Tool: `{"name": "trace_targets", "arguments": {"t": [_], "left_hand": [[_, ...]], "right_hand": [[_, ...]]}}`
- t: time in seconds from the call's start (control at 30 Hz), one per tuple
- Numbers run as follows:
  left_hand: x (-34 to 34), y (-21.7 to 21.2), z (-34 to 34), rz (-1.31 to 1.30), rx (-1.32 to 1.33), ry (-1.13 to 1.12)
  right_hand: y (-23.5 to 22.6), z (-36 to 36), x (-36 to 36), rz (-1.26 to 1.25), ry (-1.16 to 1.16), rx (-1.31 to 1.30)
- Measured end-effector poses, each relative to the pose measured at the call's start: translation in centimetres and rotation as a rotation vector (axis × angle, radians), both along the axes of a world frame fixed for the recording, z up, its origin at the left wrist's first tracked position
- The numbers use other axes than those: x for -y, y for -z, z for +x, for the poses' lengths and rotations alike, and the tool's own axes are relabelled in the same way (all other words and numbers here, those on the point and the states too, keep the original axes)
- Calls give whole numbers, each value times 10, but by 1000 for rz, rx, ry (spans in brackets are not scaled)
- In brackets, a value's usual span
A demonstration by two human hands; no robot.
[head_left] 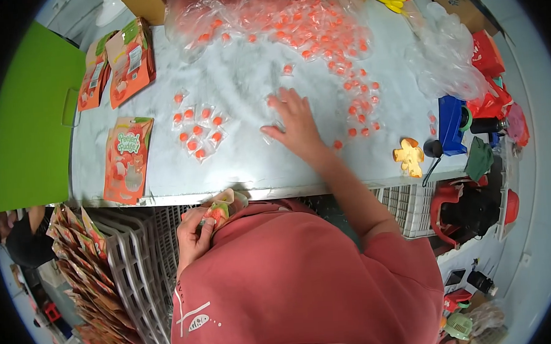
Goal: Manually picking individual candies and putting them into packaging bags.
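Below the front edge of the table, my left hand (193,237) is closed around a candy pouch (219,209) in orange and green, held against my shirt. My right hand (296,122) reaches over the table with its fingers spread. A bit of orange and clear wrapper shows at its fingertips, partly hidden beneath them. To its left lies a loose group of individually wrapped orange candies (198,130). More wrapped candies (360,102) are scattered to its right. One single candy (287,69) lies just beyond the fingers. A flat orange pouch (127,160) rests at the table's left.
A large clear bag (230,12) spills a heap of candies (324,26) at the back. Stacked pouches (131,62) stand back left. On the right are crumpled plastic (447,51), a yellow flower-shaped object (409,157) and a blue holder (452,125). Crates of pouches (101,287) stand lower left.
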State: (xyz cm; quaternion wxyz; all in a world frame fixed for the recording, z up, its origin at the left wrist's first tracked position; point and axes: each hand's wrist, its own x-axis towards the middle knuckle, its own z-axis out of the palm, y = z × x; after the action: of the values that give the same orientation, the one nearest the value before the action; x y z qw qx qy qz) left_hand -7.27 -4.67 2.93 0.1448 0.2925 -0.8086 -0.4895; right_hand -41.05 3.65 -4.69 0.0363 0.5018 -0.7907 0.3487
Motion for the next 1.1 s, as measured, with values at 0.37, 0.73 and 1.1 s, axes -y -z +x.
{"name": "trace_targets", "arguments": {"t": [0.37,0.73,1.1], "left_hand": [[2,6,7,76,-16,31],[3,8,2,192,-41,38],[3,7,4,196,-27,63]], "right_hand": [[-17,44,-25,-102,-157,180],[0,-20,-155,-62,376,-175],[-12,-31,-144,-75,373,-160]]}}
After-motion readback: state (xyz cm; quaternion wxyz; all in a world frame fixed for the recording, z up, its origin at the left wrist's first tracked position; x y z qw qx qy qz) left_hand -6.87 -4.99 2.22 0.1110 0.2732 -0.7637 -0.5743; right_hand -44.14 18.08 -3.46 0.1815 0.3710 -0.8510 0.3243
